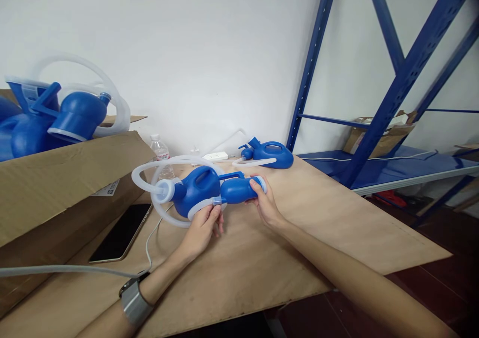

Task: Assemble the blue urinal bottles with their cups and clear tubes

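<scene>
My right hand (268, 205) is wrapped round the wide end of a blue plastic urinal cup (236, 190), just above the wooden table. Fingers of my left hand (204, 227) pinch the translucent tube (140, 173) beside a clear connector (216, 201) at the cup's narrow end. Whether the tube is fully seated on that end, I cannot tell. Close behind, a blue urinal bottle (196, 198) with a loop handle has a whitish cap (163, 191) facing left. The tube loops out from this cap and round the bottle.
A cardboard box (86, 166) at left holds several blue bottles (33, 133). A phone (121, 232), a water bottle (160, 151), a power strip (216, 156) and another blue urinal bottle (275, 154) lie or stand on the table (318, 218). Blue shelving (389, 98) rises at right.
</scene>
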A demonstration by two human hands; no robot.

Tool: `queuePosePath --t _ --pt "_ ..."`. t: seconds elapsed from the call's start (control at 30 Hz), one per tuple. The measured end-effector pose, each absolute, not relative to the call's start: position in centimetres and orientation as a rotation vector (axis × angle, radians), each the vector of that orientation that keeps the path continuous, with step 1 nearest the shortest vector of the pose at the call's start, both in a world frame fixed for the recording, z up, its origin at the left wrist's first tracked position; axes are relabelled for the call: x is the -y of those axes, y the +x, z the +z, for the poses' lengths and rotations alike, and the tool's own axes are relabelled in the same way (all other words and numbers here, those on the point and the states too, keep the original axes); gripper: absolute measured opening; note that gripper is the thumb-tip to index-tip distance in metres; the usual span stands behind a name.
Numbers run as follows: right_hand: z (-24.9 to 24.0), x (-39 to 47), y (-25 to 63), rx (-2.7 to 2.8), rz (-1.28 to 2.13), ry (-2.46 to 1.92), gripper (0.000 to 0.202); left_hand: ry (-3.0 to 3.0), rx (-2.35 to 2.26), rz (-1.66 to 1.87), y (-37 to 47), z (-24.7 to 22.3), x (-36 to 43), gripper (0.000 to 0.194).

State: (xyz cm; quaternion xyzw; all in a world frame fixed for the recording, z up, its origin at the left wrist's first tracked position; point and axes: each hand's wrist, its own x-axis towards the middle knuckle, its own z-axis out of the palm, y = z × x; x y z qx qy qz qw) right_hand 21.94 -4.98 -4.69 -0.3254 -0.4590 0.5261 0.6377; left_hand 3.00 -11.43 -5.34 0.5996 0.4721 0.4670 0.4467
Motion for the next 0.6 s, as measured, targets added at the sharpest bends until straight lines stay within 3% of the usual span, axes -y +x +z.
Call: queuePosePath --t 0.6 --pt "-4.5 5.49 22.22 1.16 1.05 -0.787 0.049 1.802 -1.44 1.233 2.53 -4.77 11.9 0.052"
